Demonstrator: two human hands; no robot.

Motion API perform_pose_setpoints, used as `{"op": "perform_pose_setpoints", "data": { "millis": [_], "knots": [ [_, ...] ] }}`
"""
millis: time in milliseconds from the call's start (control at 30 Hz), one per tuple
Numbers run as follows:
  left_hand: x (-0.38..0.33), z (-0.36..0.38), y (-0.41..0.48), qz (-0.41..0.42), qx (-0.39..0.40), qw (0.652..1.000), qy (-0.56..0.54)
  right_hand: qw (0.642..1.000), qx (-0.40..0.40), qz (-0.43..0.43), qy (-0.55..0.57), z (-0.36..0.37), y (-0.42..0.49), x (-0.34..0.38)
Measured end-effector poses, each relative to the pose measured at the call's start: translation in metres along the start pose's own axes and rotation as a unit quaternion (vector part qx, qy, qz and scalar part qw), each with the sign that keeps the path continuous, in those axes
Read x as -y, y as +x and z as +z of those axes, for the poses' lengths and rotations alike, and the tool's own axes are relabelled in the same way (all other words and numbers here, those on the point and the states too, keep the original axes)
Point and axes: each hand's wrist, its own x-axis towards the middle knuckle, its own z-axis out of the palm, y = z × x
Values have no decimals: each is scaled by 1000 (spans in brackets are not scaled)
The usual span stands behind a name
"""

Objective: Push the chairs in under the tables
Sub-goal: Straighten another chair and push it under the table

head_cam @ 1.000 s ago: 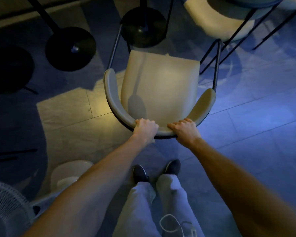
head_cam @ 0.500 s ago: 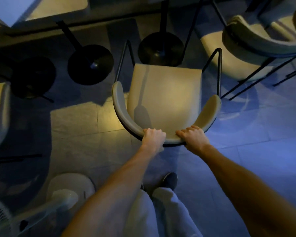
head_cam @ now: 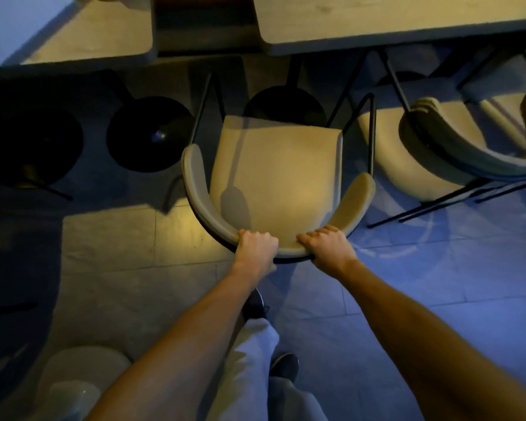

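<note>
The left hand and right hand curl their fingers over the rim of the curved backrest, side by side, probably to drive the push straight. The beige upholstered chair with thin black metal legs faces the pale wooden tabletop, its seat not yet tucked underneath.

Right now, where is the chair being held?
Head view, centre: the chair stands before the right-hand table, seat not yet under it, between a round black base at left and a neighbouring chair at right.
</note>
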Motion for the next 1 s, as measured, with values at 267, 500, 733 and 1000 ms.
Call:
{"op": "perform_pose_setpoints", "data": {
  "millis": [267, 500, 733, 1000],
  "knots": [
    [52, -34, 65, -7, -19, 1000, 0, 1000, -18, -1, -6, -36, 79, -30],
    [83, -52, 105, 2, -26, 1000, 3, 1000, -15, 9, -3, -57, 120, -45],
    [98, -51, 116, 1, -21, 1000, -3, 1000, -15, 20, 10, -62, 132, -39],
    [92, -58, 109, -30, 5, 999, -33, 998, 30, 62, -6, -71, 130, -30]
  ]
}}
